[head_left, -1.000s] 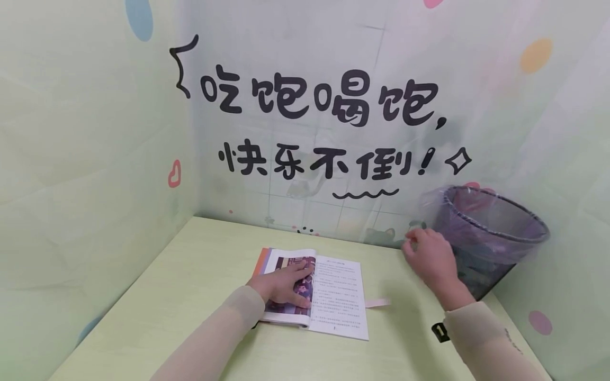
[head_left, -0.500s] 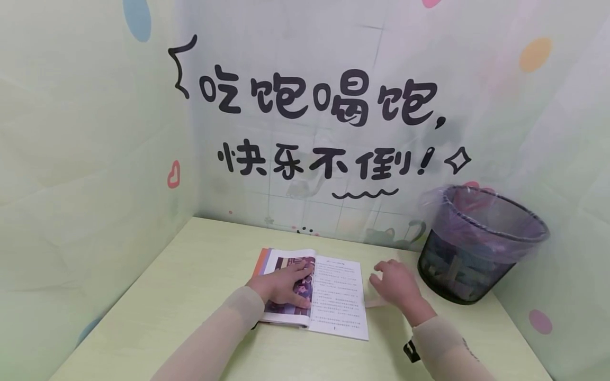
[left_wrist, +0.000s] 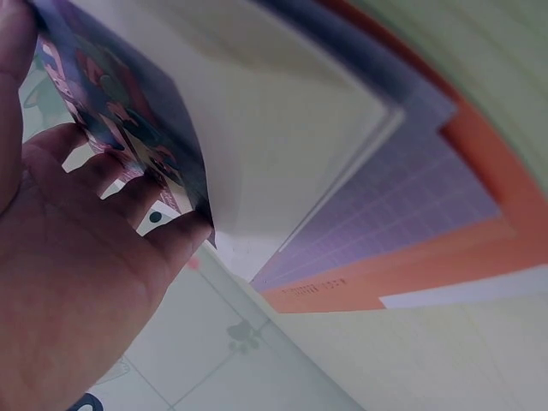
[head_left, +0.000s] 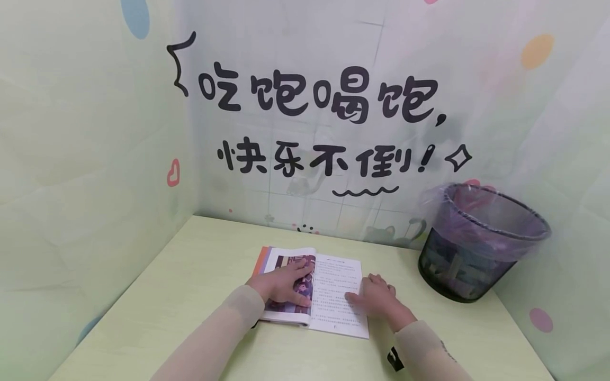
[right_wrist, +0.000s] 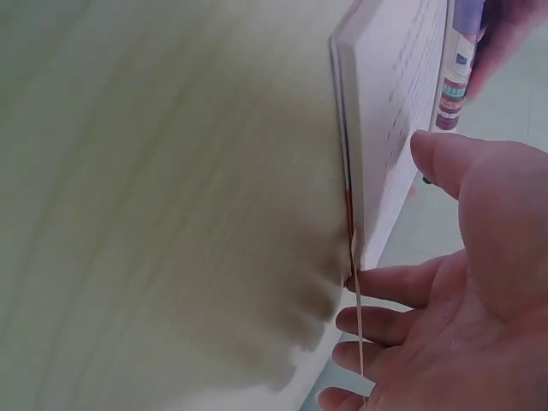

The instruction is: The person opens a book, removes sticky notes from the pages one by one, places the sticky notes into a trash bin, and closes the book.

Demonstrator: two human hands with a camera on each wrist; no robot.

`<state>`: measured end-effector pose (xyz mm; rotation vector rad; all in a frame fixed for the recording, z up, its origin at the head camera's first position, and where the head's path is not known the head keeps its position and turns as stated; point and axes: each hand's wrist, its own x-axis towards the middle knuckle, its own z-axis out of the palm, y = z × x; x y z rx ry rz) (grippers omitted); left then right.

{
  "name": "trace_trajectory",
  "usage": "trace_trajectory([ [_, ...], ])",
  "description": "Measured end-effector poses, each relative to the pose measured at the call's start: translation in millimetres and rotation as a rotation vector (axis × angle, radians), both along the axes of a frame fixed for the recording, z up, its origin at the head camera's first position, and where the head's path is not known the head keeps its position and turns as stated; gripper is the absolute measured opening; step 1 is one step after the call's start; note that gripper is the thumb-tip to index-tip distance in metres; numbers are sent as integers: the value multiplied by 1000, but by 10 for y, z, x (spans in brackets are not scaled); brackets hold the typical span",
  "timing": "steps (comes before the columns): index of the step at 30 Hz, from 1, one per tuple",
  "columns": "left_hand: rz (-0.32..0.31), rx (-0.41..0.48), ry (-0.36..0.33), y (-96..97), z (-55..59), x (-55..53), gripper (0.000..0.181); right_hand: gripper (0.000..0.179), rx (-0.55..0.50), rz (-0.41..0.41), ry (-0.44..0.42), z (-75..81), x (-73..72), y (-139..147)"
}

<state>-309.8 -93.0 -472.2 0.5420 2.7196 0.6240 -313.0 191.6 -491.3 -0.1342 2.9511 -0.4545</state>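
Observation:
An open book lies on the table, a picture page at left and a printed page at right. My left hand rests spread on the picture page, fingers extended, holding it down near the fold. At the book's right edge is my right hand, its thumb over the printed page and its fingers beyond the edge. In the right wrist view, the thumb and fingers stand apart, and the index fingertip meets the book's edge. A thin bookmark strip runs out from the book past these fingers.
A black mesh wastebasket with a purple plastic liner stands at the table's right rear. Behind the table hangs a printed backdrop with large black lettering. Light side panels close in the left and right.
From beside the wastebasket, my right hand has moved left and down to the book's right edge, covering the pink bookmark strip in the head view. The left hand stays on its page.

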Motion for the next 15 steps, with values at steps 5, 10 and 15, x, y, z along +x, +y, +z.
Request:
trace_trajectory([
  [5, -3, -1, 0, 2, 7, 1, 103, 78, -21, -5, 59, 54, 24, -45],
  [10, 7, -6, 10, -1, 16, -1, 103, 62, -83, 59, 118, 274, 54, -88],
  [15, 13, -1, 6, -9, 10, -2, 103, 59, -286, 105, 87, 454, 75, -155],
])
